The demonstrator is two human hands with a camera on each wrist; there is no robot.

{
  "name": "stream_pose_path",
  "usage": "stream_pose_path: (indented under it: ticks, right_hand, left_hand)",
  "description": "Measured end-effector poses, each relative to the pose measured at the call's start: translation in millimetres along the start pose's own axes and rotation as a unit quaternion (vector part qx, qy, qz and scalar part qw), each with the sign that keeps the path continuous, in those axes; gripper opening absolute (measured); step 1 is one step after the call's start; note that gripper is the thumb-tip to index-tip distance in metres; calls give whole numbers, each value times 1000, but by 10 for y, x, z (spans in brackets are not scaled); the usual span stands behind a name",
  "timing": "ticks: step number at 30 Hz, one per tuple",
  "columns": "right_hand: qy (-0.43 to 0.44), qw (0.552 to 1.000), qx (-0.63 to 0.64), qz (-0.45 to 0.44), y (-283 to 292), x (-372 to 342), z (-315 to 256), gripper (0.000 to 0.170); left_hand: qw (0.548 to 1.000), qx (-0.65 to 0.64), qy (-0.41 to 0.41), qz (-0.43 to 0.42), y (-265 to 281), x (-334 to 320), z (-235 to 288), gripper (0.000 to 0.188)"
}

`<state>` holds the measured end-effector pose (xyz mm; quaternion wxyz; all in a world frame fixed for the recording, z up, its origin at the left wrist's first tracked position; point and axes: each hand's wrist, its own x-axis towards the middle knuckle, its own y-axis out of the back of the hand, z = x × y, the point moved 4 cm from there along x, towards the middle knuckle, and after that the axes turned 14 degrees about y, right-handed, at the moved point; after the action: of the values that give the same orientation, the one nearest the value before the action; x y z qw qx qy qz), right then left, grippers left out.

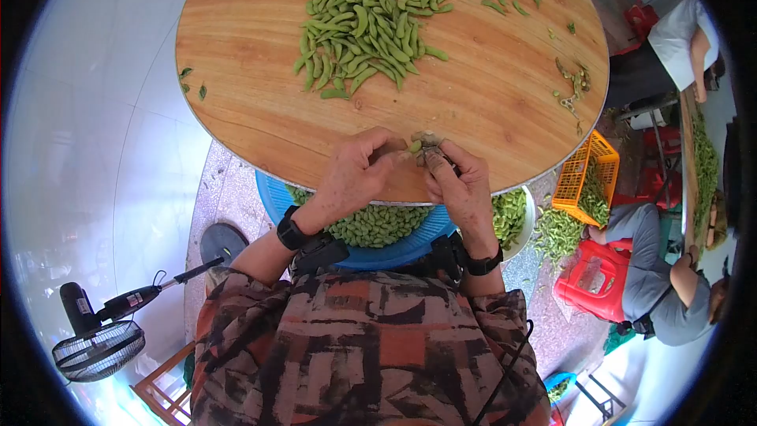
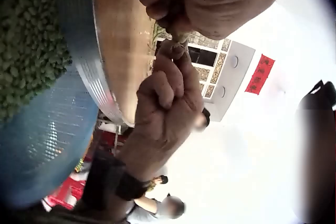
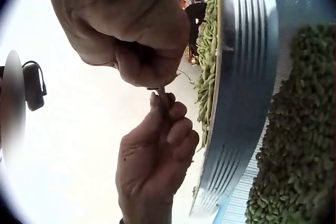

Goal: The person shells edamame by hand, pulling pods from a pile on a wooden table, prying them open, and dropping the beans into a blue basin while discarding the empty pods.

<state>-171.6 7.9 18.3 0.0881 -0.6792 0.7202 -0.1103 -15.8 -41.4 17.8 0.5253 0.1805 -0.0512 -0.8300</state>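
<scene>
Both hands meet over the near edge of a round wooden table (image 1: 260, 122). Between their fingertips is a small green soybean pod (image 1: 415, 145). My left hand (image 1: 355, 167) pinches it from one side, thumb against curled fingers. Opposite, my right hand (image 1: 465, 181) grips its other end, with greyish-brown bits showing around the fingertips. In the right wrist view the fingertips of the left hand (image 3: 155, 155) and right hand (image 3: 131, 29) come right together, mostly hiding the pod. A heap of green soybean pods (image 1: 359, 35) lies farther back on the tabletop.
Below the table edge stands a blue basket (image 1: 272, 197) of shelled beans (image 1: 378, 225), beside a white bowl (image 1: 530, 217) of green pods. At right are an orange crate (image 1: 603, 154), pods on the floor, a red stool (image 1: 591, 280) and a seated person. A fan (image 1: 98, 351) stands left.
</scene>
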Motion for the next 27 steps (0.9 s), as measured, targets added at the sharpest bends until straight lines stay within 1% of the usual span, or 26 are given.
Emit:
stream_pose_path:
  ticks: [2,3,5,7,8,9,12,13,14,15,16,17,18,19,20,21,22,23,24,26,27]
  right_hand:
    - [-6,1000,-11,-8,12,-7,3,21]
    - [-11,1000,-21,-16,14,-11,6,22]
    - [-8,999,-28,-13,36,-11,42,22]
    - [-5,999,-35,-10,55,-11,57,22]
    - [-16,1000,-13,-16,54,-15,68,21]
    - [-27,999,9,-22,54,-18,80,21]
    - [-27,999,19,-33,96,-12,143,20]
    - [-28,999,20,-33,134,-1,154,20]
    - [-62,991,113,-42,154,6,178,19]
    - [-95,973,205,-52,152,5,192,18]
    - [-95,972,206,-52,159,4,193,18]
    - [-98,970,219,-50,161,1,196,17]
    - [-100,967,231,-48,160,2,195,17]
    - [-100,967,231,-47,149,-11,175,17]
    - [-65,990,120,-40,153,-25,124,15]
    - [-30,999,7,-32,149,-37,75,14]
    - [-31,999,7,-32,109,-53,69,14]
    - [53,992,-104,-41,74,-48,4,13]
    - [137,966,-214,-50,35,-50,-69,13]
    - [153,958,-238,-40,-3,-52,-121,14]
    - [169,950,-262,-28,-8,-58,-143,15]
  left_hand:
    - [992,82,-75,56,-2,-47,24,10]
    - [992,81,-75,54,-11,-56,19,10]
    - [988,87,-113,64,-18,-78,48,8]
    - [986,93,-120,68,-21,-75,51,9]
    - [984,100,-127,73,-22,-77,53,10]
    - [984,99,-126,72,-28,-83,47,10]
    - [990,76,-106,58,-32,-89,11,8]
    - [993,-106,23,-49,-51,-48,-110,5]
    - [935,-281,151,-153,-119,-45,-210,4]
    - [935,-281,152,-153,-137,-43,-227,4]
    - [884,-386,172,-200,-199,-59,-241,5]
    - [818,-485,189,-244,-249,-77,-238,7]
    - [818,-485,189,-244,-253,-78,-223,7]
    - [839,-458,175,-237,-249,-80,-194,9]
    - [858,-431,161,-229,-252,-83,-173,13]
    - [857,-432,162,-229,-288,-88,-166,13]
    - [926,-326,101,-161,-278,-76,-137,14]
    - [972,-213,37,-88,-247,-77,-98,15]
    - [972,-213,38,-86,-235,-82,-91,15]
    - [998,-56,33,-22,-163,-84,-65,16]
    - [998,-56,34,-21,-127,-88,-48,16]
